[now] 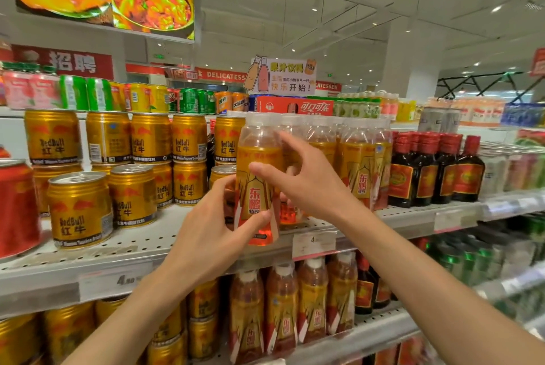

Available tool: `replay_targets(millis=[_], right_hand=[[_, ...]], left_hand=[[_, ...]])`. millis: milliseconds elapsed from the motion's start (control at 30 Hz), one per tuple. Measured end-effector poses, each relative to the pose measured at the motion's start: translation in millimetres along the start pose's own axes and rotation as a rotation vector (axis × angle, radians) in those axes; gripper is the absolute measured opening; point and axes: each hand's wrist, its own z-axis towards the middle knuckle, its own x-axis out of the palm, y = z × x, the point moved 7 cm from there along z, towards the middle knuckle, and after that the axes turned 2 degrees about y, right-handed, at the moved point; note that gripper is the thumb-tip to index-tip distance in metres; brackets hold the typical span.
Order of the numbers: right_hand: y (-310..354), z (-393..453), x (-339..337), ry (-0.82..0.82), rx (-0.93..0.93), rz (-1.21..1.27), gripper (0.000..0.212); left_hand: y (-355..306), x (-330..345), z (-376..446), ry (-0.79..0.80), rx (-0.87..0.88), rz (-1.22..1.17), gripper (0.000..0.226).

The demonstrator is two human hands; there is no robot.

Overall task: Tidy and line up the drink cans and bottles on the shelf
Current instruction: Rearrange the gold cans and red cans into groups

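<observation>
You have two hands (206,234) up, one front bottle (259,184), and five dark red-capped bottles (436,170) to the right.

The left hand (211,229) hides the lower left of the front bottle (258,187), the red can (16,208) is cut by the left edge, and price tags (314,243) are blurred.

Gold cans (80,205) with red bulls; an orange-and-yellow bottle (258,184); dark bottles (436,171) with red caps and labels.

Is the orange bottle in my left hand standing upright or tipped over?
Upright: the orange bottle stands cap-up at the shelf edge, gripped by the left hand.
</observation>
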Motion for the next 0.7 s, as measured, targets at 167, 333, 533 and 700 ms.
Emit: replay_targets(millis=[167,333,533,700], right_hand=[[-15.2,-7.6,-36.3,-0.131,-0.049,-0.123,0.047],[-76.6,-26.6,-87.0,-0.334,0.124,-0.577,0.030],[-115.8,-36.8,-90.2,-0.376,0.146,-0.583,0.030],[-119.8,-29.1,-85.6,-0.359,0.093,-0.526,0.028]], left_hand=[[-4.2,3.7,-1.1,-0.051,-0.006,0.023,0.064],[-9.3,4.8,-1.7,-0.088,-0.016,0.054,0.059],[-11.0,8.8,-0.1,-0.097,-0.009,0.087,0.074],[-13.3,9.6,0.0,-0.107,-0.004,0.104,0.072]])
